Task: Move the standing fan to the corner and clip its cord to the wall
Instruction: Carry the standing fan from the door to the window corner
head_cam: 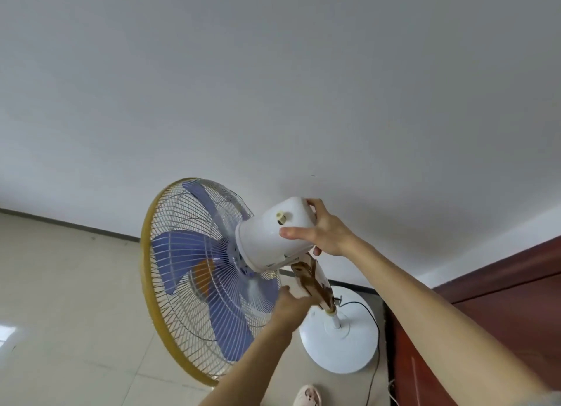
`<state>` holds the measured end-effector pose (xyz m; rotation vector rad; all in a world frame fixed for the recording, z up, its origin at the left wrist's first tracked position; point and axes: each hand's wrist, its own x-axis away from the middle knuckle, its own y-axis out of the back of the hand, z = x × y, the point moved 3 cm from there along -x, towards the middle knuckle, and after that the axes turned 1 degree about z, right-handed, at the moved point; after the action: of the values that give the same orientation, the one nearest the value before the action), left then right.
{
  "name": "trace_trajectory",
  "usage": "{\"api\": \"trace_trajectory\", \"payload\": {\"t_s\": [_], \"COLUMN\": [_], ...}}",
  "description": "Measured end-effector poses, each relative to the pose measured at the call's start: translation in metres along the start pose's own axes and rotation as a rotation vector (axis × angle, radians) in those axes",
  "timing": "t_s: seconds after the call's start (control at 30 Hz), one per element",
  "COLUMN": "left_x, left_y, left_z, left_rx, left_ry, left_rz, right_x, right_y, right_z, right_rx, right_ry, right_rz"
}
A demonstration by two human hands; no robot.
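The right hand [326,232] grips the fan [273,232] motor housing; the left hand [288,305] clasps the neck at seven o'clock. Lift straight, keeping the cord [376,323] slack.

My right arm reaches in from the lower right, bare and nearly straight, wrist slightly bent. My right hand [326,232] is spread wide and cupped, thumb pointing left along the near side, fingers curled over the far side, so it grips what it holds from behind. My left arm comes up from the bottom edge, forearm angled up and right. My left hand [291,304] is lower, blurred, fingers closed around what it holds; I cannot make out each finger.
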<state>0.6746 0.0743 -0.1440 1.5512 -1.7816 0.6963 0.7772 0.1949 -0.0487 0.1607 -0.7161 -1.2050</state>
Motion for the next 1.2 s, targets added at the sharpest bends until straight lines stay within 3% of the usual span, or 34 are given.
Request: {"api": "trace_trajectory", "payload": {"t_s": [0.1, 0.23, 0.4, 0.6, 0.73, 0.93, 1.07, 1.13, 1.2], "left_x": [-0.029, -0.056, -0.08, -0.096, -0.106, -0.126, -0.141, -0.142, -0.143], "left_y": [-0.015, -0.031, -0.028, -0.012, 0.006, 0.042, 0.065, 0.084, 0.104], "left_z": [-0.007, -0.011, 0.001, 0.01, 0.011, 0.021, 0.029, 0.033, 0.038], "left_rx": [0.276, 0.452, 0.495, 0.594, 0.607, 0.622, 0.716, 0.771, 0.81], "left_ry": [-0.065, -0.097, -0.189, -0.292, -0.379, -0.484, -0.529, -0.493, -0.437], "left_rz": [-0.077, -0.151, -0.37, -0.556, -0.619, -0.597, -0.581, -0.61, -0.63], "right_x": [-0.001, 0.001, 0.002, -0.005, -0.038, -0.099, -0.144, -0.157, -0.162], "right_y": [0.004, 0.027, 0.033, -0.05, -0.093, -0.158, -0.196, -0.208, -0.215], "right_z": [-0.009, -0.055, -0.198, -0.335, -0.372, -0.412, -0.411, -0.397, -0.384], "right_rx": [0.025, -0.212, -0.524, -0.762, -0.963, -1.417, -1.73, -1.763, -1.642], "right_ry": [0.051, 0.053, -0.325, -0.813, -0.965, -1.091, -0.973, -0.937, -0.981], "right_rz": [0.075, 0.098, -0.081, -0.017, -0.012, -0.064, -0.065, -0.12, -0.204]}}
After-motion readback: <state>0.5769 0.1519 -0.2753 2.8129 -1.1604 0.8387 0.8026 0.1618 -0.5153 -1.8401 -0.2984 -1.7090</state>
